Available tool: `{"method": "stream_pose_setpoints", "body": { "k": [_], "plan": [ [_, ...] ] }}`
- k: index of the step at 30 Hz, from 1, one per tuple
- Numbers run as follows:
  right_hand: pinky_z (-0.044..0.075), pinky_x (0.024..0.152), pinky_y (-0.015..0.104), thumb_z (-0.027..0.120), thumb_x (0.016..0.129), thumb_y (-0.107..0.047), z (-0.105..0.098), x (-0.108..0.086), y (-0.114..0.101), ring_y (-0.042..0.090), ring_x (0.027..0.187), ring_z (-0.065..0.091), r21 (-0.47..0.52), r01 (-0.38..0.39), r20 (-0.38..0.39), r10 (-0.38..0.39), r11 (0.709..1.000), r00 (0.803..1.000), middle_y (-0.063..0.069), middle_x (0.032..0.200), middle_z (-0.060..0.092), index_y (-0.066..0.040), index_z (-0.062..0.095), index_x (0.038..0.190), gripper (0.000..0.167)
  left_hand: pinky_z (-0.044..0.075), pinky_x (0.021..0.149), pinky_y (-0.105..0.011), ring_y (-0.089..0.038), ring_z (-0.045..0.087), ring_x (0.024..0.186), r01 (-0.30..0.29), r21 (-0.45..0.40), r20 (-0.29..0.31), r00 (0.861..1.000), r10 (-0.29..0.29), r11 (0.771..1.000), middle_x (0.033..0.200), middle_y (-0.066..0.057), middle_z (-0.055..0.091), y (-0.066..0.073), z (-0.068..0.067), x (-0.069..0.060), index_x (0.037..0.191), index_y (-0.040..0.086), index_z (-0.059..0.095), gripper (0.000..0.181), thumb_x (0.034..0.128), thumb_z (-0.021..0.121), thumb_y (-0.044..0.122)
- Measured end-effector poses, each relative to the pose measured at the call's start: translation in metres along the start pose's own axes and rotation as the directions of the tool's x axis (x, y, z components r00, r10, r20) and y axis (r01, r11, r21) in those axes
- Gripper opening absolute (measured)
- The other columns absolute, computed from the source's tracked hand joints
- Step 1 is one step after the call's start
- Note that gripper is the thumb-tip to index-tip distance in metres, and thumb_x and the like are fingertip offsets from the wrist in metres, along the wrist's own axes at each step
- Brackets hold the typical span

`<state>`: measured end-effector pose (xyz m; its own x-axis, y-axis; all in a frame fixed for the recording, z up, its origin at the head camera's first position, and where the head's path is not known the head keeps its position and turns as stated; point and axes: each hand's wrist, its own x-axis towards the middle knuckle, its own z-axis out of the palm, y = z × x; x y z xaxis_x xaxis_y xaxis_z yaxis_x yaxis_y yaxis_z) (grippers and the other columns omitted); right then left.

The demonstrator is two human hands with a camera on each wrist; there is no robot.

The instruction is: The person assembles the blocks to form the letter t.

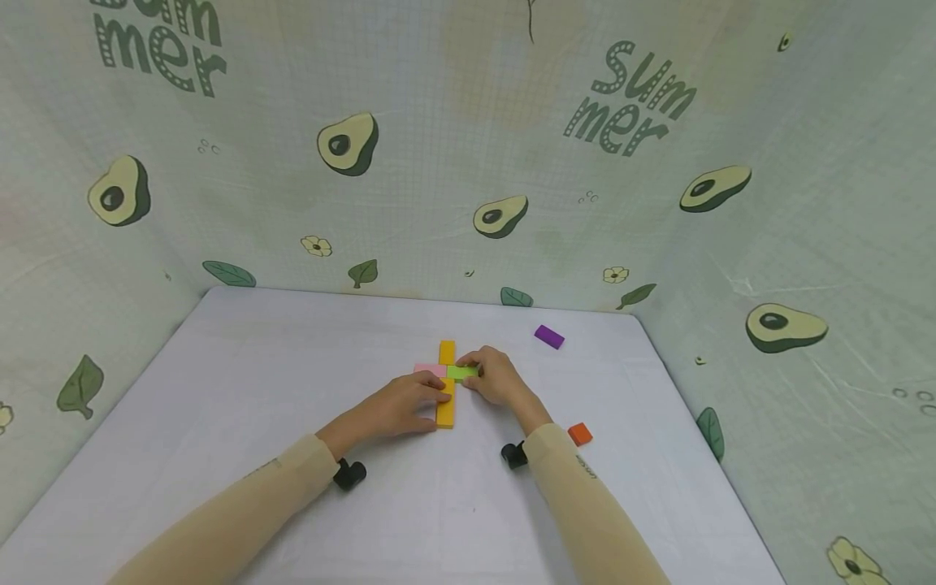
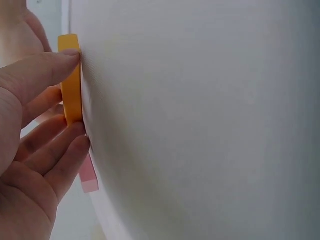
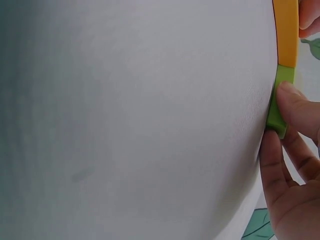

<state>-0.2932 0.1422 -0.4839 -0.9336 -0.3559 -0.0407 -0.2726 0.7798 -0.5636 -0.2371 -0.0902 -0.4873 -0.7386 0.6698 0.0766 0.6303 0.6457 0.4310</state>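
Note:
Flat blocks form a cross in the head view: a yellow block (image 1: 447,353) at the top, a pink one (image 1: 430,370) on the left, a light green one (image 1: 462,374) on the right and a longer yellow one (image 1: 445,416) below. My left hand (image 1: 400,406) grips the lower yellow block, thumb near its bottom end, fingers near its top. Its thumb and fingers hold that yellow block (image 2: 73,95) in the left wrist view, beside the pink block (image 2: 88,175). My right hand (image 1: 500,380) pinches the green block (image 3: 285,75), which meets a yellow block (image 3: 286,35) end to end.
A purple block (image 1: 549,337) lies at the back right of the white tabletop (image 1: 329,333). Near the right forearm lies an orange-red block (image 1: 581,434). Printed cloth (image 1: 424,260) stands behind the table and at its sides.

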Motion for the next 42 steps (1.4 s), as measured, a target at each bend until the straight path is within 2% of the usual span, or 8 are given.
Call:
{"method": "stream_pose_setpoints", "body": {
  "k": [9,19,27,38,42],
  "plan": [
    [0.052,0.089,0.036,0.077,0.1,-0.015,-0.001,0.001,0.002,0.021,0.094,0.055,-0.015,0.019,0.014,-0.019,1.0,1.0,0.003,0.111,0.065,-0.019,0.078,0.127,0.028,0.053,0.108,-0.039,-0.021,0.063,0.123,0.001,0.04,0.036,0.999,-0.003,0.999,0.136,-0.004,0.066,-0.003,-0.001,0.004,0.136,0.011,0.074,0.05,0.0912,0.087,0.029],
    [0.054,0.094,0.038,0.076,0.1,-0.014,-0.005,0.001,-0.001,0.022,0.096,0.057,-0.02,0.039,0.032,-0.038,0.999,0.999,0.006,0.116,0.067,-0.018,0.076,0.128,0.029,0.053,0.109,-0.041,-0.022,0.064,0.123,-0.027,0.049,0.044,0.999,0.025,0.998,0.136,-0.006,0.068,-0.005,-0.003,0.007,0.134,0.01,0.075,0.049,0.0905,0.087,0.029],
    [0.054,0.093,0.039,0.077,0.099,-0.014,-0.006,-0.001,-0.001,0.022,0.095,0.057,-0.018,0.052,0.031,-0.051,0.998,0.998,0.007,0.115,0.067,-0.015,0.075,0.127,0.028,0.053,0.108,-0.039,-0.022,0.064,0.122,-0.016,0.047,0.05,0.999,0.014,0.999,0.135,-0.005,0.069,-0.005,-0.004,0.007,0.134,0.01,0.075,0.05,0.09,0.088,0.031],
    [0.056,0.095,0.04,0.077,0.1,-0.02,-0.012,-0.009,0.001,0.021,0.098,0.058,-0.034,0.03,0.051,-0.028,0.999,0.998,0.01,0.128,0.063,-0.014,0.065,0.141,0.043,0.053,0.109,-0.038,-0.02,0.064,0.123,-0.014,0.06,0.047,0.999,0.011,0.998,0.135,-0.003,0.07,-0.005,-0.003,0.008,0.133,0.012,0.076,0.048,0.0904,0.087,0.032],
    [0.056,0.093,0.04,0.077,0.1,-0.021,-0.018,-0.016,0.0,0.022,0.097,0.058,-0.048,0.027,0.057,-0.024,0.998,0.998,0.011,0.13,0.062,-0.015,0.064,0.141,0.043,0.054,0.108,-0.037,-0.02,0.065,0.122,-0.01,0.064,0.049,0.999,0.007,0.998,0.134,-0.003,0.069,-0.006,-0.003,0.008,0.133,0.013,0.076,0.049,0.09,0.088,0.032]
  ]
}}
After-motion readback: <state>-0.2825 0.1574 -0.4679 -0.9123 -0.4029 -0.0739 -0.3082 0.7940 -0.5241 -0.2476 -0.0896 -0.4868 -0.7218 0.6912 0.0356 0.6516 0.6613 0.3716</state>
